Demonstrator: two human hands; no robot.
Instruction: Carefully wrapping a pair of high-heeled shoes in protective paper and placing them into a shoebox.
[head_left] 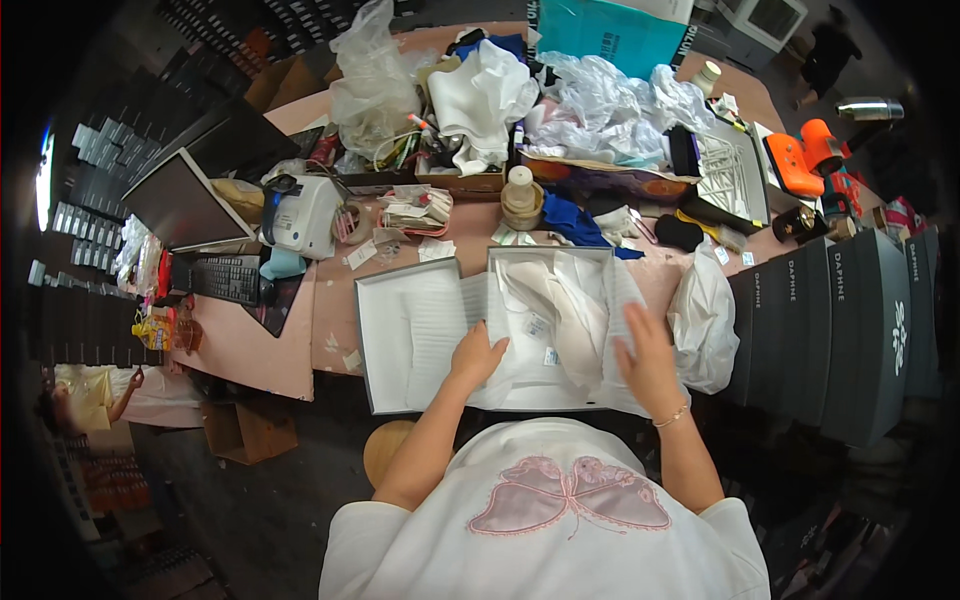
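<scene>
A shoebox [552, 404] with a grey outside stands on the table in front of me, its white wrapping paper [620, 290] folded out over the sides. Inside it lies a pale, elongated bundle [575, 325] in white paper; what it wraps is hidden. The box lid [383, 335] rests inside up on the left, partly covered by ribbed white paper. My left hand [478, 357] touches the paper at the box's left side, thumb apart from the fingers. Over the right side, my right hand [648, 362] is slightly blurred, its fingers spread and nothing visible in it.
Tall grey boxes [850, 335] stand at the right beside a white plastic bag [703, 320]. A monitor [190, 200], keyboard [225, 278] and label printer [300, 215] occupy the left. Cluttered bins, a bottle [521, 190] and an orange tape dispenser [795, 165] line the back.
</scene>
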